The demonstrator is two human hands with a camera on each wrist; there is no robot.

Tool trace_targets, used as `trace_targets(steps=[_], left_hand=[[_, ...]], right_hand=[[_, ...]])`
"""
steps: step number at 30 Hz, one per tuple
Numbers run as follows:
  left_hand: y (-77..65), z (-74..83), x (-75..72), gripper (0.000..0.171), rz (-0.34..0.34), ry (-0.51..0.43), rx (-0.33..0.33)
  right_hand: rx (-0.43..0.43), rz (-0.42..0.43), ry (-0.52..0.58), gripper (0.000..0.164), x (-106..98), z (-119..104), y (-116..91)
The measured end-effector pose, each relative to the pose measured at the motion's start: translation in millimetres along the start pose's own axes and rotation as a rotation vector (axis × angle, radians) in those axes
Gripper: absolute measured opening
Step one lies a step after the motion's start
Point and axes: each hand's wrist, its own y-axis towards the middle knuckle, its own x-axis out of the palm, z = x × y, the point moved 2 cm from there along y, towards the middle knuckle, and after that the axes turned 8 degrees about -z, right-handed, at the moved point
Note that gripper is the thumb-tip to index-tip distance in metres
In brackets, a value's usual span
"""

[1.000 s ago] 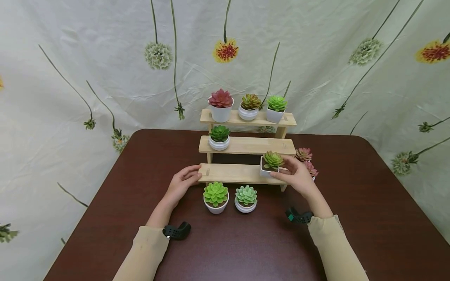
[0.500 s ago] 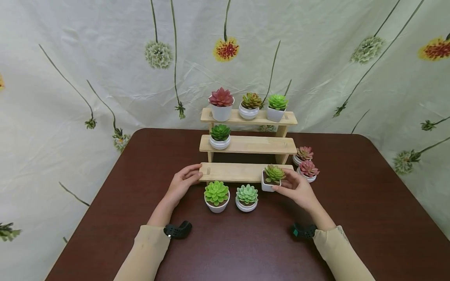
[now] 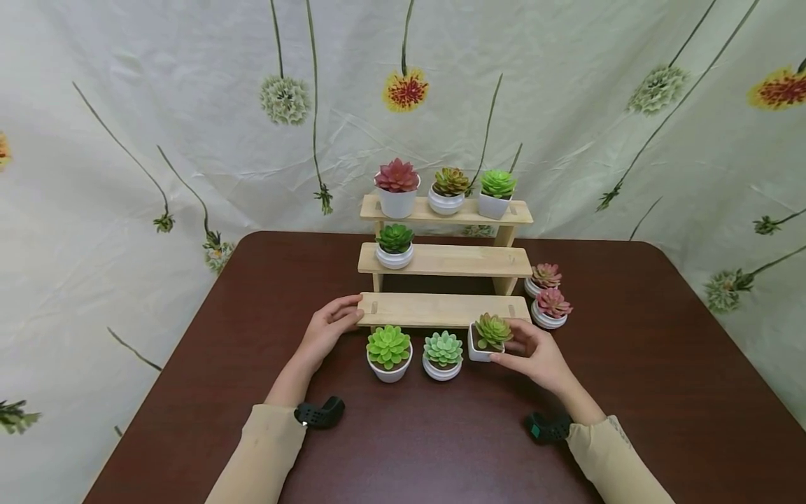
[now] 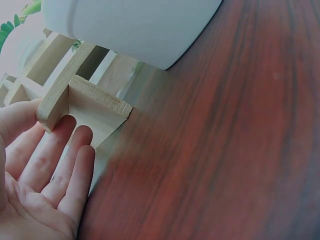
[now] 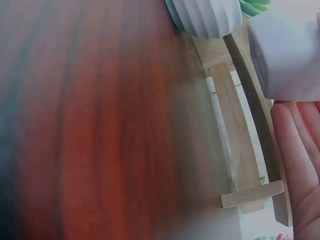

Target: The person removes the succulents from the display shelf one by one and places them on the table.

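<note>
My right hand grips a green succulent in a square white pot, just in front of the lowest shelf's right end. In the right wrist view this pot hangs above the table, tilted by the camera's angle. My left hand pinches the left end of the lowest shelf of a three-step wooden plant stand. The left wrist view shows the thumb and fingers at the board's end. A bright green succulent and a pale green one stand in front of the stand.
The top shelf carries a red succulent, a brownish-green one and a light green one. A dark green succulent sits left on the middle shelf. Two pink succulents, one nearer, one behind, stand right of the stand.
My right hand has drawn the square-potted succulent off the lowest shelf's right end, toward me and lower. The left hand keeps its place on the shelf.
</note>
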Motion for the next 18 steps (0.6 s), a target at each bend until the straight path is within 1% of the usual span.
trace_targets(steps=[7, 13, 18], left_hand=[[0.3, -0.3, -0.4, 0.042, 0.005, -0.001, -0.002], [0.3, -0.8, -0.4, 0.043, 0.003, 0.004, -0.005], [0.1, -0.5, 0.0, 0.042, -0.002, -0.004, 0.000]], right_hand=[[-0.003, 0.025, -0.002, 0.051, -2.8, 3.6, -5.7], [0.016, 0.014, 0.008, 0.054, -5.2, 7.1, -10.5], [0.050, 0.005, 0.001, 0.055, -7.0, 10.4, -12.6]])
